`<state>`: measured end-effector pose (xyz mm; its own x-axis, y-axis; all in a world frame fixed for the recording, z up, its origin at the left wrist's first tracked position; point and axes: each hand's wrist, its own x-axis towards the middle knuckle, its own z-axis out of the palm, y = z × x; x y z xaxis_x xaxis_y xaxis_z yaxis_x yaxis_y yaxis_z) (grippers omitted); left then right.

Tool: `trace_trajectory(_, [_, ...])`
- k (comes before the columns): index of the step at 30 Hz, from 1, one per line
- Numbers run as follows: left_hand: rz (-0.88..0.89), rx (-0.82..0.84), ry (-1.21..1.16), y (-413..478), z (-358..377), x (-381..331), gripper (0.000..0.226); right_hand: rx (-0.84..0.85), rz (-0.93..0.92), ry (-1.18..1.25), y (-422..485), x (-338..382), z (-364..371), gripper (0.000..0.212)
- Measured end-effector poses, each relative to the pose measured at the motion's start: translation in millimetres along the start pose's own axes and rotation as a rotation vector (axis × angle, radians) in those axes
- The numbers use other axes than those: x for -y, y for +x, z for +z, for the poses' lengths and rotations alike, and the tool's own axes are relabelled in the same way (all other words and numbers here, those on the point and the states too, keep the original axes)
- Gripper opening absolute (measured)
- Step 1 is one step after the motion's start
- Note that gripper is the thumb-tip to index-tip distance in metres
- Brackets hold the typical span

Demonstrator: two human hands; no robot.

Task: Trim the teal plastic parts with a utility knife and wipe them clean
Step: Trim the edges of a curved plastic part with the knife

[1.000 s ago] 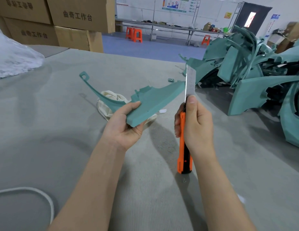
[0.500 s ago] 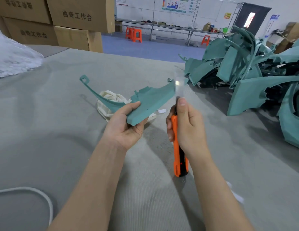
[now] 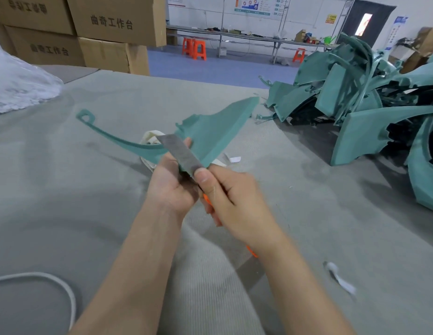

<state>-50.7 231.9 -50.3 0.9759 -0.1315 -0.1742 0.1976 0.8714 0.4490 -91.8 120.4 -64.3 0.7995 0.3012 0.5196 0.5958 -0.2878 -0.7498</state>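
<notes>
Grey felt counter (image 3: 65, 189): the fingers of your left hand (image 3: 172, 184) clamp the teal part (image 3: 218, 126) raised above it, those of your right hand (image 3: 234, 201) wrap the utility knife (image 3: 181, 153), blade across the part's near edge, so shave shallow and stroke away from the left thumb.

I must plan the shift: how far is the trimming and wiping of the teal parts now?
Done: no finished stack is visible. In hand: the left hand holds one teal part, and the right hand lays the blade of the utility knife against its near edge. Left: wiping it with the cloth on the table, then, it seems, the pile of teal parts at the right.
</notes>
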Motion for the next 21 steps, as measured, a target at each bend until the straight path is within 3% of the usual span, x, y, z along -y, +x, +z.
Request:
trace_trajectory(2, [0.089, -0.042, -0.042, 3, 0, 0, 0.021, -0.016, 0.075, 0.058, 0, 0, -5, 0.039])
trace_trajectory(6, [0.284, -0.040, -0.112, 2, 1, 2, 0.024, -0.233, 0.311, 0.212, 5, 0, -21, 0.039])
trace_trajectory(10, [0.361, -0.059, 0.163, 1, 1, 11, 0.036, -0.240, 0.468, 0.419, 8, -1, -27, 0.025])
trace_trajectory(13, [0.369, -0.006, 0.338, 0, 4, 18, 0.043, -0.276, 0.496, 0.557, 10, -5, -26, 0.010])
trace_trajectory(21, [0.281, 0.133, 0.453, -4, 4, 16, 0.027, -0.486, 0.487, 0.561, 10, -12, -38, 0.010])
